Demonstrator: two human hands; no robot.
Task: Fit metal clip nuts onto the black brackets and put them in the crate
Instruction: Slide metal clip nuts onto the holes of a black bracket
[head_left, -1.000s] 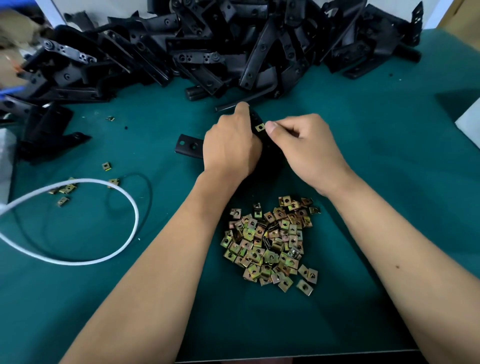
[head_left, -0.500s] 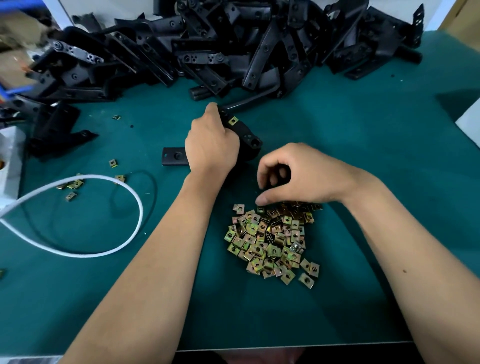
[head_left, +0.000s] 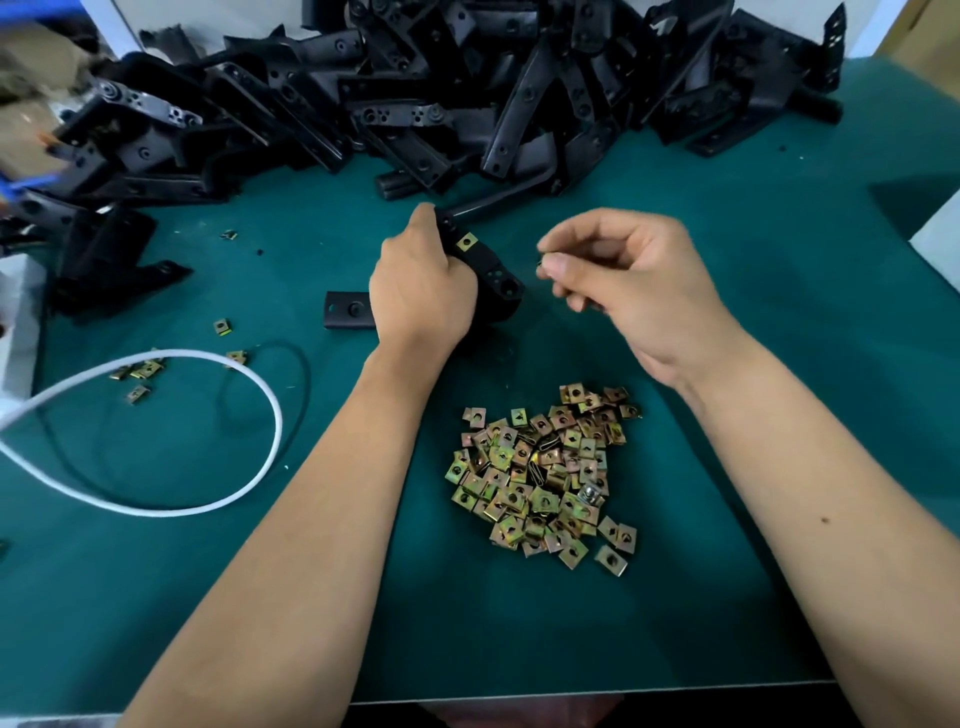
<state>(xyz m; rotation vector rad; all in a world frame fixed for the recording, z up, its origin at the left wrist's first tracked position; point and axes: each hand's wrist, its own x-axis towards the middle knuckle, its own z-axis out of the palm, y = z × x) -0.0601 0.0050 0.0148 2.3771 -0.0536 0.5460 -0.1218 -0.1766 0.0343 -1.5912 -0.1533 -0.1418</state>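
Black bracket (head_left: 493, 275) gripped, clip nut (head_left: 543, 262) seemingly pinched

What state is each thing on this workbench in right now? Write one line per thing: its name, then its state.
Left hand: grips the held bracket.
Right hand: pinches a loose clip nut at its fingertips.
Held bracket: on the mat, one clip nut already fitted.
Fitted clip nut: clipped on the bracket's edge.
Loose clip nut: raised, not yet fitted.
Clip nut pile: heaped loose.
Bracket pile: jumbled, unfitted.
White cable: looped on the mat.
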